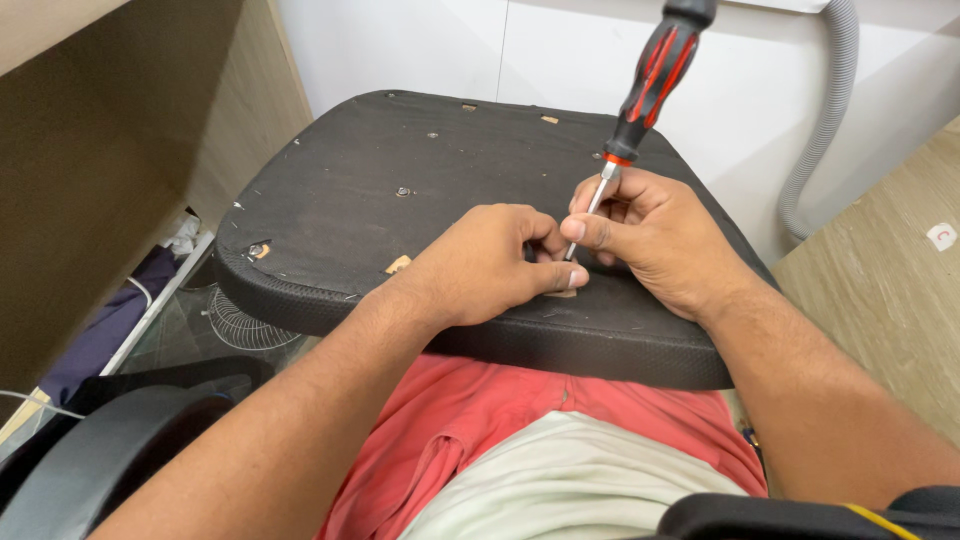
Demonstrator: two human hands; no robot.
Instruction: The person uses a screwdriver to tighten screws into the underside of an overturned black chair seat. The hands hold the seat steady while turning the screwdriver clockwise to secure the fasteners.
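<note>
Screwdriver (pixel 650 85), with a black and red handle, stood tilted, its handle leaning up and away toward the white wall (pixel 420 45) and its metal shaft running down to the black seat pad (pixel 350 215). Right hand (pixel 655 240) pinched the shaft low down between thumb and fingers. Left hand (pixel 490 265) lay beside it, fingers curled and pressing a small tan piece (pixel 562 292) at the tip; the tip itself was hidden. Seat pad rested across the person's lap, over red shorts (pixel 470 420). A grey ribbed hose (pixel 825 115) hung at the right.
</note>
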